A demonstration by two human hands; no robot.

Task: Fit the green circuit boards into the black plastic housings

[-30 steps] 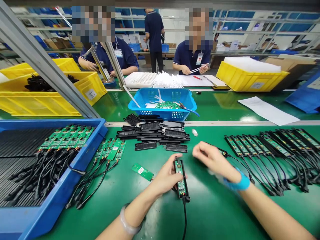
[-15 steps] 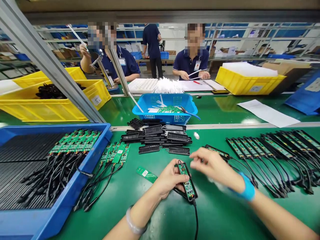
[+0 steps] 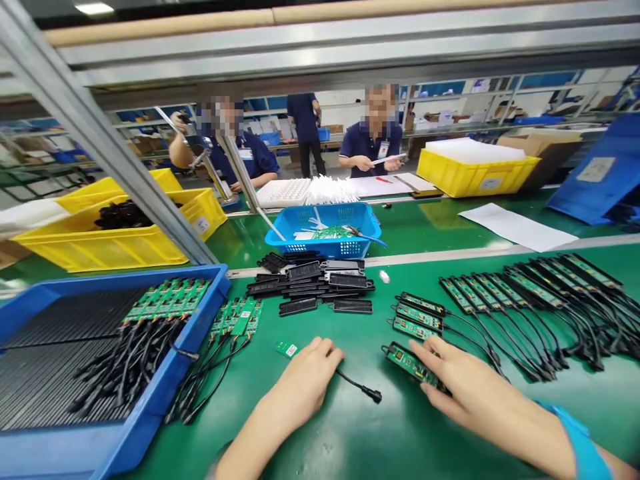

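While the right hand [image 3: 465,380], back upward and thumb on the near side, grips a cased circuit board [image 3: 406,360], the left hand [image 3: 307,377] arches palm down over a loose board [image 3: 282,347]; whether it grips anything cannot be told. That board's white label [image 3: 291,350], just left of the left hand, is too small to read. Beyond the right grip lie three more cased boards [image 3: 419,315]; farther off, a yellow bin [image 3: 450,175] bears an illegible tag [image 3: 491,183].

Bright — ceiling lamp [image 3: 94,9] top left; pale glare on green tabletop [image 3: 370,440] — frame edges stretched.
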